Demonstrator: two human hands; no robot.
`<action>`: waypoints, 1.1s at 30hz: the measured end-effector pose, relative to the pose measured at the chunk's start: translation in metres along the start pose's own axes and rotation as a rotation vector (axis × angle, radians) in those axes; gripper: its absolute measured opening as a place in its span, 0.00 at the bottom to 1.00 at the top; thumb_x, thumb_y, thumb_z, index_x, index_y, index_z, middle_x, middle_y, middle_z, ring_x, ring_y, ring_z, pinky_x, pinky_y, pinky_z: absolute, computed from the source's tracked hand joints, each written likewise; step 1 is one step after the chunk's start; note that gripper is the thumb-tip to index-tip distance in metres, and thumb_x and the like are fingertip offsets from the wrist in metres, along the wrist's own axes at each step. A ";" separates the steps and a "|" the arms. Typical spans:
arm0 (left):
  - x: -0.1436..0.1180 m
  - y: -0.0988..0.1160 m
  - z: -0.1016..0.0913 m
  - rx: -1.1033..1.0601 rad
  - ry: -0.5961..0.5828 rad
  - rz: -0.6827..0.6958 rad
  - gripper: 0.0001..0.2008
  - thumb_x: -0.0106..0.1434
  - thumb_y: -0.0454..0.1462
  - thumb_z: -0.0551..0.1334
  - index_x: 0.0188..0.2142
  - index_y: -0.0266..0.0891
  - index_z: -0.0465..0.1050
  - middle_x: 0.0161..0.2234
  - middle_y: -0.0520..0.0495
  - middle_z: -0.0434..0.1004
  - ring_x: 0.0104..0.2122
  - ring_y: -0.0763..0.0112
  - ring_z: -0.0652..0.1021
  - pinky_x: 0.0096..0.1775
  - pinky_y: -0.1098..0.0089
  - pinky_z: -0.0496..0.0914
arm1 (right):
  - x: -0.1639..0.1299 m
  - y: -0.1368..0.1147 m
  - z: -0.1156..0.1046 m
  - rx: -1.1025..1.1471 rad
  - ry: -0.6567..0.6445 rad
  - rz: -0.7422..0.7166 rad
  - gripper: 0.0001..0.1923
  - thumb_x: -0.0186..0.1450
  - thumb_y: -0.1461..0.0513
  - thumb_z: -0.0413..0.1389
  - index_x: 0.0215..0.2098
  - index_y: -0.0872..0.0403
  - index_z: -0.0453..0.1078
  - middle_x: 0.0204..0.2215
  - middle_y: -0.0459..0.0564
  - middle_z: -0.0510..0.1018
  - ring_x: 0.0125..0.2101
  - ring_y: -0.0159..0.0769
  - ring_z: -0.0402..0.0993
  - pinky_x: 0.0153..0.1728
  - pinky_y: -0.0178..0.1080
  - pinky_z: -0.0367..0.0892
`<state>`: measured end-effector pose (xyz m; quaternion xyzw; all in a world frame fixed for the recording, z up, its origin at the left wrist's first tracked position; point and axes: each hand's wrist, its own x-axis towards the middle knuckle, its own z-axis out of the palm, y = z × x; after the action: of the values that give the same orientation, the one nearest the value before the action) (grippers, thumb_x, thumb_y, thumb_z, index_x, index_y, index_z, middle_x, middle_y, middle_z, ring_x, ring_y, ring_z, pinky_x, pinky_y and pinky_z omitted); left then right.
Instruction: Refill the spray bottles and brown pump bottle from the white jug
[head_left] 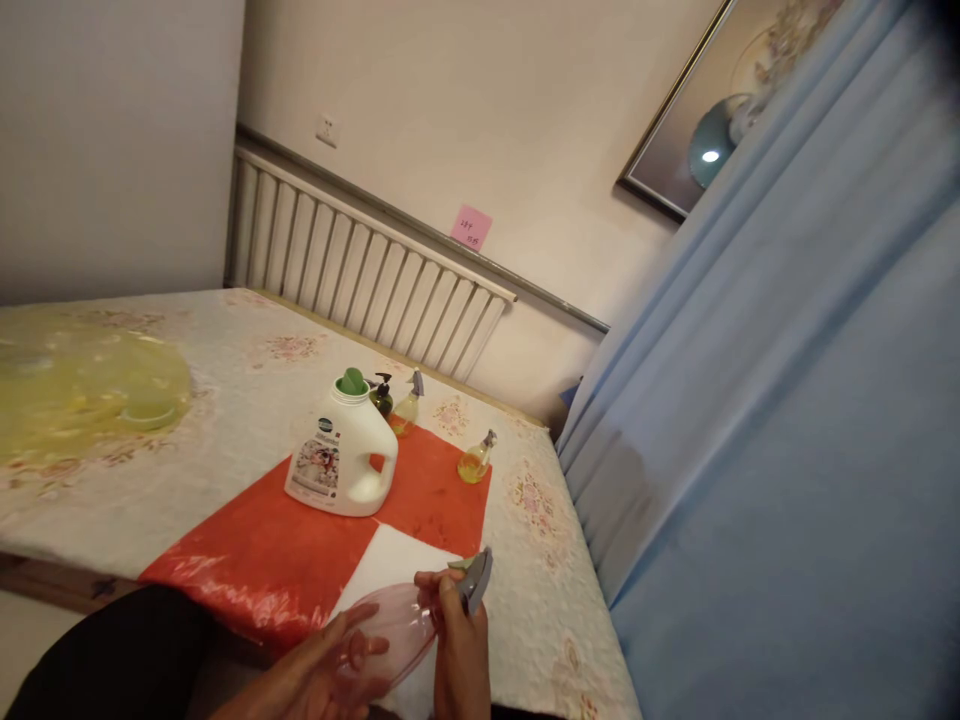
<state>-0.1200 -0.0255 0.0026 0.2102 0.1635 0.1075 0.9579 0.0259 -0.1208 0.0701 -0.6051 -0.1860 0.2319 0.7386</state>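
Note:
A clear pink spray bottle point(401, 625) lies tilted between my hands, low in the view. My left hand point(322, 660) cups its body from below and the left, fingers showing through the plastic. At the neck, my right hand point(455, 610) grips the bottle just under its grey trigger head point(477, 580). Beneath it is a white sheet point(397, 560) on a red plastic mat point(255, 545). Beyond stands a large white detergent jug point(345, 455), its mouth uncapped with a green piece point(352, 380) in it.
Two spray bottles with yellow liquid point(474, 464) point(406, 412) and a dark pump bottle point(382, 396) stand farther back. Yellow plastic sheeting point(90, 390) lies left on the floral bed cover point(247, 350). A radiator point(360, 260) lines the wall; a blue curtain point(780, 420) hangs right.

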 end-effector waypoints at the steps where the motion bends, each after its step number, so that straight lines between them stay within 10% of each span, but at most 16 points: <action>1: -0.001 0.001 -0.002 0.003 -0.013 0.008 0.41 0.55 0.48 0.70 0.65 0.49 0.55 0.46 0.41 0.79 0.44 0.47 0.81 0.39 0.58 0.73 | 0.000 0.001 0.000 0.000 0.002 0.007 0.16 0.61 0.51 0.60 0.34 0.56 0.75 0.34 0.53 0.83 0.35 0.41 0.77 0.40 0.40 0.68; 33: -0.001 0.001 -0.009 0.102 0.074 -0.018 0.35 0.58 0.52 0.67 0.60 0.43 0.60 0.42 0.40 0.81 0.32 0.55 0.83 0.32 0.65 0.73 | 0.003 0.016 -0.005 -0.013 -0.057 0.042 0.21 0.58 0.46 0.62 0.34 0.56 0.75 0.37 0.56 0.84 0.38 0.45 0.79 0.41 0.41 0.69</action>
<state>-0.1237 -0.0218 -0.0042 0.2529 0.2058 0.0980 0.9402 0.0295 -0.1204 0.0536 -0.6069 -0.1959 0.2632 0.7239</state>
